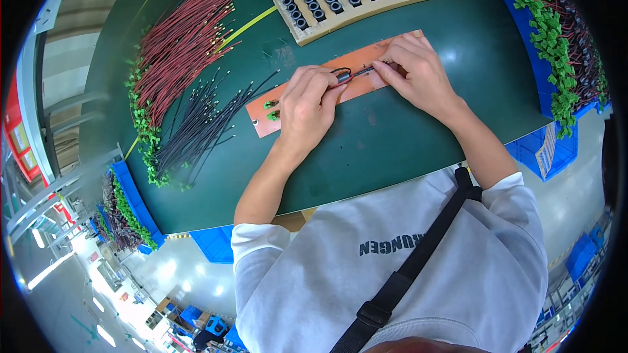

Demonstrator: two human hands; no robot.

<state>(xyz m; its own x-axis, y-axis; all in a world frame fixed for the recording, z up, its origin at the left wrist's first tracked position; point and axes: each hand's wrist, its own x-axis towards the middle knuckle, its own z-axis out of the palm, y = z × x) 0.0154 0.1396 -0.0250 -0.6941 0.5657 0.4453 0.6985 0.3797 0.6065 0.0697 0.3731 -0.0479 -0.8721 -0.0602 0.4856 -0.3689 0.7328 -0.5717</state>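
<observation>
We have both hands over the orange board [261,127], working on a black lead [362,72] with a black ring [344,78] on it, around mid-board. Left hand [306,101]: fingers clamped at the ring, contact partly hidden by the knuckles. Right hand [418,72]: fingers pinched on the lead's right end, tip not readable. Lead runs fairly straight between them; we read that as two-ended control, left fixing the ring, right handling the wire. A loop of wire rises on the far side of the ring.

Board lies diagonally, near-left to far-right; looks to us like a fixture. Two green connectors [273,116] sit at its left end, probably so the wire ends stay located.

Stock seems placed for reach: wooden tray [320,31] on the far side with black ring cores in rows, black wires [203,114] just left of the board, red wires [190,46] farther left, fanned with their green connectors mostly on the left.

Surface: dark green counter [353,157], smooth, some glare, yellow line at far left. Blue bin [533,68] of green-ended wiring along the right edge, another blue bin [134,202] at near left. Room: pale glossy floor [170,274], bright lighting, more blue bins, workshop-like.
</observation>
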